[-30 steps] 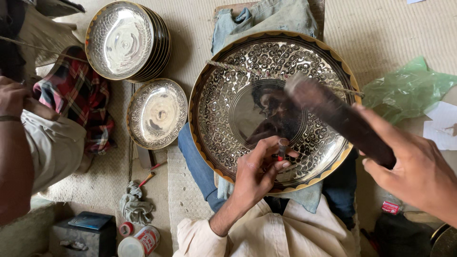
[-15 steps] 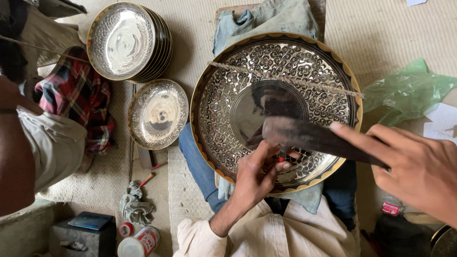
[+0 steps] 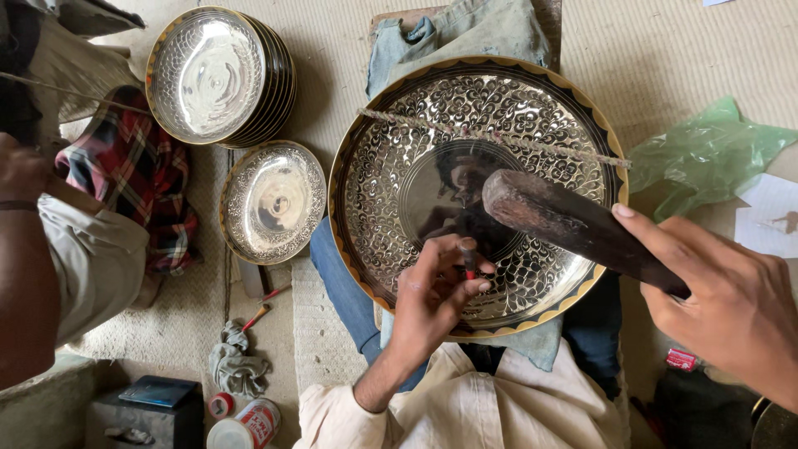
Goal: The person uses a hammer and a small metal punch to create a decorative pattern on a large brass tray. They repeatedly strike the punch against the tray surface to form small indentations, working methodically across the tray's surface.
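A large round engraved metal plate (image 3: 391,141) with a dark and gold rim rests on my lap. My left hand (image 3: 428,306) pinches a small metal chisel (image 3: 469,256) upright against the plate's patterned surface, near its lower middle. My right hand (image 3: 736,312) grips the handle of a dark wooden mallet (image 3: 565,220). The mallet head hangs just above and to the right of the chisel top. A thin twisted cord (image 3: 532,143) stretches across the upper part of the plate.
A stack of shiny plates (image 3: 212,75) and one smaller engraved plate (image 3: 273,202) lie to the left on the mat. Another person's arm (image 3: 25,258) and a plaid cloth (image 3: 137,179) are at far left. A green plastic bag (image 3: 706,154), a rag (image 3: 237,366), a can (image 3: 249,424) and a dark box (image 3: 150,403) lie around.
The mallet swung down from above the plate to the chisel, then drew slightly back up and right. My left hand kept the chisel in almost the same spot.
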